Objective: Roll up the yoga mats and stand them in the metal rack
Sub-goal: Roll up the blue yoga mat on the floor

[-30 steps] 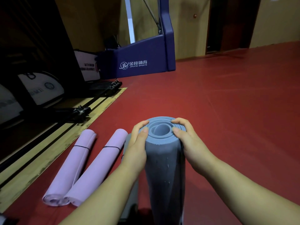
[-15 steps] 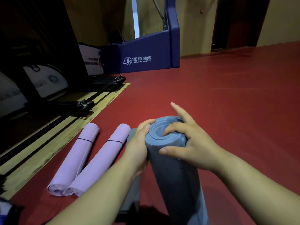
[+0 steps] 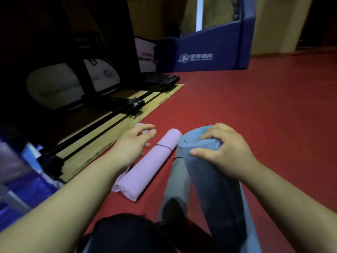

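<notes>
A rolled blue-grey yoga mat stands tilted on the red floor in front of me. My right hand grips its top end, fingers curled over the rim and thumb on its side. My left hand hovers with loose fingers over two rolled lilac mats; one lilac mat, bound with a black band, lies in plain view, the other is mostly hidden under the hand. A rolled grey mat lies between the lilac mat and the blue-grey one. No metal rack is clearly visible.
A wooden strip with black rails borders the red floor on the left. White bags and dark equipment sit beyond it. A blue padded base stands at the back. A dark object lies at the bottom edge.
My left hand has let go of the blue-grey mat and moved left over the lilac mats. My right hand now holds the mat's top alone. The view has turned left and down.
</notes>
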The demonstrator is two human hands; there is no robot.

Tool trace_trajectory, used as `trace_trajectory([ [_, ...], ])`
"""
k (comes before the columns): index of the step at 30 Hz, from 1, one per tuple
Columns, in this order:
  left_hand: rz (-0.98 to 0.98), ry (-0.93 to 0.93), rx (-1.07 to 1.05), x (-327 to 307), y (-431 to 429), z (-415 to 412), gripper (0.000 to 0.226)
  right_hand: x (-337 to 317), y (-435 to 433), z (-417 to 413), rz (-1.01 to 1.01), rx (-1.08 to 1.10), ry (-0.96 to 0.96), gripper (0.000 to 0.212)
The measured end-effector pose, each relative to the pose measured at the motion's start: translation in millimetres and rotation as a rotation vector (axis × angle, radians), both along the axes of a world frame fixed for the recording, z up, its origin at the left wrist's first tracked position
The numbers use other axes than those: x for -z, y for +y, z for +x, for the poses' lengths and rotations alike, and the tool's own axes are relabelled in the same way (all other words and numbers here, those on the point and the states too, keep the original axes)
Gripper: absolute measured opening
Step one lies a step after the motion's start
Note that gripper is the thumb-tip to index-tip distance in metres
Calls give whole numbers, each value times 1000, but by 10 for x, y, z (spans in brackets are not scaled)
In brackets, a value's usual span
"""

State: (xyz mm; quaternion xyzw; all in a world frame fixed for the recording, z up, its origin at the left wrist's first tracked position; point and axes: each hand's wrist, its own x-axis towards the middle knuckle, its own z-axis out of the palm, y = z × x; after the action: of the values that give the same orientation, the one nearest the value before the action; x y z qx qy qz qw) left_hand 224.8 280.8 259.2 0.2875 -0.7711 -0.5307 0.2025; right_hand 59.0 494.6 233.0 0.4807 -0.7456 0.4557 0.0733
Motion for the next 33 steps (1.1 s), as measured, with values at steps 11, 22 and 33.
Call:
trace_trajectory([
  [11, 172, -153, -451, 2156, -731, 1679, 39, 821, -2093, 953, 429, -492, 28, 45],
  [22, 281, -602, -465, 4051, -681, 2923, 27, 1876, -2834, 1906, 695, -779, 11, 40],
  [33, 183, -777, -350, 4855, -684, 3197, 38, 2045, -2873, 2136, 781, -844, -9, 43],
])
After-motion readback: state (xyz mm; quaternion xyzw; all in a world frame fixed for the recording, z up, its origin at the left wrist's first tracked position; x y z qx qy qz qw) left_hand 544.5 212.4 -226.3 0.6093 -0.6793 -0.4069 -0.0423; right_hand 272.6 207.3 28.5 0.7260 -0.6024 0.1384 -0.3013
